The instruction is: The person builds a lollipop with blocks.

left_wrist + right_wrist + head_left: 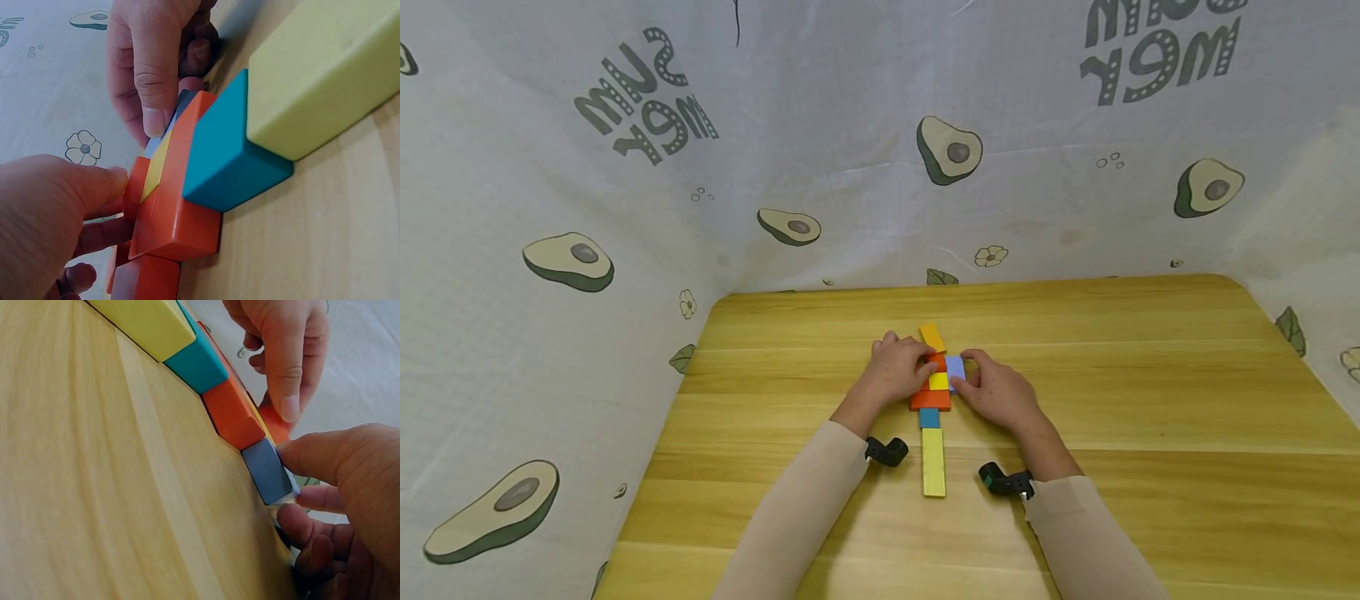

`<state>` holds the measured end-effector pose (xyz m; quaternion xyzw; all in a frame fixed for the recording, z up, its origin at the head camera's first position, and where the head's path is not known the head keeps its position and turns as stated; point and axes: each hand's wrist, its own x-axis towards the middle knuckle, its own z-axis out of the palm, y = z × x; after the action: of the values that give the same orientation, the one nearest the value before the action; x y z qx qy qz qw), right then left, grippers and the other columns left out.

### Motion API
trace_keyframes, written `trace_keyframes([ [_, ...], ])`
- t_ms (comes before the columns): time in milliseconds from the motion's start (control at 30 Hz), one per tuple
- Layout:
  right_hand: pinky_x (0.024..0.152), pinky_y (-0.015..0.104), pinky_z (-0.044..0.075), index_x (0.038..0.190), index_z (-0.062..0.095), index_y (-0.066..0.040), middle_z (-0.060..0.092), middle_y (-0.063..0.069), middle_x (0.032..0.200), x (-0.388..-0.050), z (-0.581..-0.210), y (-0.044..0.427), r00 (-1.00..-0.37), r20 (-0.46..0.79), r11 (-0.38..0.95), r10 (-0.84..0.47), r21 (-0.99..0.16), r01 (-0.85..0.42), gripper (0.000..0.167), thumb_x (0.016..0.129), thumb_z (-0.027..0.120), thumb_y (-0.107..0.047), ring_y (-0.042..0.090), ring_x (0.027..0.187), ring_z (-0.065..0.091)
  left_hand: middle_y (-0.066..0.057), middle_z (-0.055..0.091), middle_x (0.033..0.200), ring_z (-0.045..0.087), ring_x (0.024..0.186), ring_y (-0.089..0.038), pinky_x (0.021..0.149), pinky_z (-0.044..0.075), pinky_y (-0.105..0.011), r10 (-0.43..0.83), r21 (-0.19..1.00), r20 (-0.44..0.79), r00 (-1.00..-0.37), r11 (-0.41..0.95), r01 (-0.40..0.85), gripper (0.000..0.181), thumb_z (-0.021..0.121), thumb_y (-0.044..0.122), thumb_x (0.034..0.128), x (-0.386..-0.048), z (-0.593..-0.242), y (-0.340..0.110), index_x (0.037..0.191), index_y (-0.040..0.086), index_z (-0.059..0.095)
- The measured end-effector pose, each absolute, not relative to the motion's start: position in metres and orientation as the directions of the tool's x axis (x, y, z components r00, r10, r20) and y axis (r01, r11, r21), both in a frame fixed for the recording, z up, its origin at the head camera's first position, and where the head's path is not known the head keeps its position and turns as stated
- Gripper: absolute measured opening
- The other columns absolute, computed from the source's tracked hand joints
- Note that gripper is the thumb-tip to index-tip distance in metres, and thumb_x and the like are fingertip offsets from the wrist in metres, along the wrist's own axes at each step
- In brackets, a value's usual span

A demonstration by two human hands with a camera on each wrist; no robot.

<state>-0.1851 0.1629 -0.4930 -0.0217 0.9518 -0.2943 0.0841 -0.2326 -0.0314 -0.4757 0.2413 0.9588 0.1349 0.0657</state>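
My left hand (898,369) pinches a small red block (135,184) between thumb and fingers at the upper part of a row of coloured blocks. On the row's right side, my right hand (1000,392) grips a light purple block (955,371) by its ends, thumb on the near one. Between the hands lies a small yellow block (938,382). Nearer me, a long orange-red block (930,401) touches a teal block (929,418), followed by a long pale yellow block (933,462). More red pieces (147,278) sit by the left hand, partly hidden by it in the head view.
An orange-yellow block (932,336) lies slanted at the row's far end. Everything rests on a wooden table (1150,367). Behind and along the sides hangs a white cloth (850,150) printed with avocados. Each wrist wears a black camera mount (887,452).
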Motion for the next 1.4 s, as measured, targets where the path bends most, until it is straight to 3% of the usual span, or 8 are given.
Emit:
trace_keyframes([
  [467,0.061,0.032,0.038,0.146,0.048,-0.011,0.060,0.005,0.086,-0.185,-0.494,0.163,-0.983,-0.160,0.824,-0.085,-0.567,0.021,0.059,0.100,0.062,-0.044,0.020,0.070,0.053,0.007,0.069,0.134,0.047,0.100,-0.020,0.080,0.030,-0.032,0.469,0.303,-0.046,-0.882,0.848,0.436,0.032,0.059,0.034,0.1041,-0.231,-0.477,-0.031,0.133,0.026,0.069],
  [1133,0.059,0.031,0.037,0.145,0.048,-0.011,0.059,0.006,0.084,-0.185,-0.492,0.163,-0.983,-0.158,0.829,-0.094,-0.559,0.011,0.057,0.099,0.063,-0.042,0.021,0.068,0.052,0.008,0.070,0.131,0.046,0.096,-0.018,0.077,0.028,-0.030,0.477,0.319,-0.015,-0.879,0.835,0.447,0.029,0.059,0.035,0.1042,-0.230,-0.481,-0.033,0.130,0.027,0.071],
  [1400,0.059,0.031,0.037,0.145,0.049,-0.011,0.058,0.005,0.082,-0.184,-0.492,0.162,-0.985,-0.153,0.829,-0.079,-0.558,0.020,0.057,0.099,0.062,-0.043,0.020,0.066,0.051,0.002,0.068,0.130,0.053,0.106,-0.022,0.082,0.035,-0.033,0.408,0.381,0.068,-0.911,0.833,0.401,0.029,0.055,0.033,0.1062,-0.238,-0.481,-0.045,0.128,0.025,0.071],
])
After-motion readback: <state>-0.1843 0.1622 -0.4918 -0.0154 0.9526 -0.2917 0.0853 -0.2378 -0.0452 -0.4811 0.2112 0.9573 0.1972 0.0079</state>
